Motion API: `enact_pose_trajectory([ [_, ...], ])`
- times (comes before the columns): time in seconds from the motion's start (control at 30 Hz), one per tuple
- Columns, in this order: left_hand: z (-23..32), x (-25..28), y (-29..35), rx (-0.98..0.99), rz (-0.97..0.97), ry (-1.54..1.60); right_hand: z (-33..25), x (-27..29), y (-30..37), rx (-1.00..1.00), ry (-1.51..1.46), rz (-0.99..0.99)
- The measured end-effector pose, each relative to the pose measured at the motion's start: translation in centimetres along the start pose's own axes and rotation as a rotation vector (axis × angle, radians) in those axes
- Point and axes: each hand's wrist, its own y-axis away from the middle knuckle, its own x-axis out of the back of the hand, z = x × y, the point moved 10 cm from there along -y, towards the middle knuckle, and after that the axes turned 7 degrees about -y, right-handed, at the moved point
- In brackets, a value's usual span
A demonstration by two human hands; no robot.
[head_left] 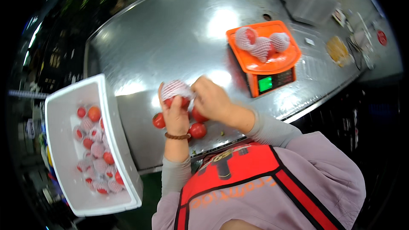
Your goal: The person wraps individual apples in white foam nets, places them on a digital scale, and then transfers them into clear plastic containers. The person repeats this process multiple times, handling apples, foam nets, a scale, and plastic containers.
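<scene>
My left hand is wrapped round a red tomato whose upper part is covered by a white foam net. Close against the right side of that net is my right hand, its fingers curled together; what they pinch, if anything, is hidden. Loose bare tomatoes lie on the steel table about my hands: one left of my left wrist, one between my forearms, and another tomato partly under my right hand.
An orange scale with several netted tomatoes on its pan stands at the right. At the left, a white foam box holds many tomatoes, mostly netted. Clear plastic containers sit at the far right, near a yellow bundle.
</scene>
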Motion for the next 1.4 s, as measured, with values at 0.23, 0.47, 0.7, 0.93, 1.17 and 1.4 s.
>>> enact_pose_trajectory([
  [0.23, -6.4, -3.0, 0.2, 0.388, -0.185, 0.132, -0.8, 5.8, 2.6, 0.085, -0.039, -0.057],
  [0.47, -7.4, -11.1, 1.5, 0.542, -0.534, -0.256, 5.9, 10.8, 1.6, 0.019, -0.085, -0.12],
  [0.7, 5.5, -8.9, -4.5, 0.079, -0.586, -0.949, 27.2, 24.9, -6.1, -0.418, 0.277, 0.058],
  [0.93, 24.6, 13.0, -8.1, -0.277, 0.072, -1.5, 32.1, 20.2, -8.0, -0.518, 0.231, -0.187],
  [1.17, 36.5, 36.0, -4.3, -0.03, 0.74, -2.045, 31.1, 19.7, -7.1, -0.385, 0.477, -0.222],
  [1.4, 29.5, 36.2, -9.1, -0.095, 0.804, -2.348, 29.5, 21.7, -5.7, -0.512, 0.747, -0.165],
])
